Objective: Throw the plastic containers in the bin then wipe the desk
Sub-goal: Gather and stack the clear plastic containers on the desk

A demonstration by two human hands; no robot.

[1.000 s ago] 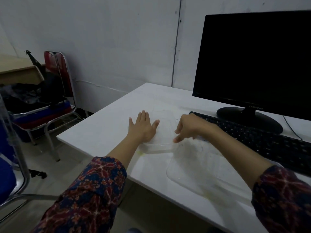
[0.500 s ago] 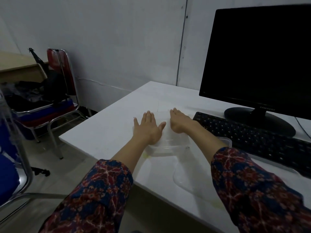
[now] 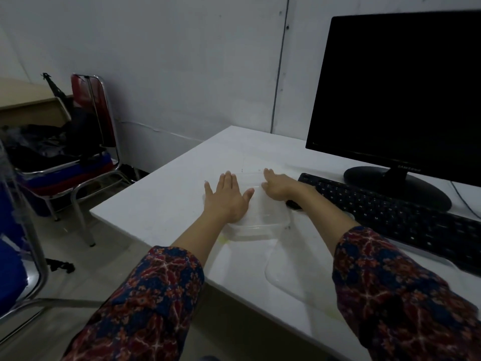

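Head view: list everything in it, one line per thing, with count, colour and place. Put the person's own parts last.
plastic container: 1, clear, on the desk near its front edge, under both hands
plastic lid: 1, clear, flat on the desk nearer the person, partly behind the right sleeve
desk: 1, white, centre and right
keyboard: 1, black, on the desk right of the container
monitor: 1, black, screen dark, on the desk behind the keyboard
red chair: 1, red back, metal frame, by the wall at left, dark things piled on its seat
blue chair: 1, blue, far left edge
left hand: 1, flat on the container's left side
right hand: 1, fingers extended over the container's right side
sleeves: 2, red and blue patterned, bottom
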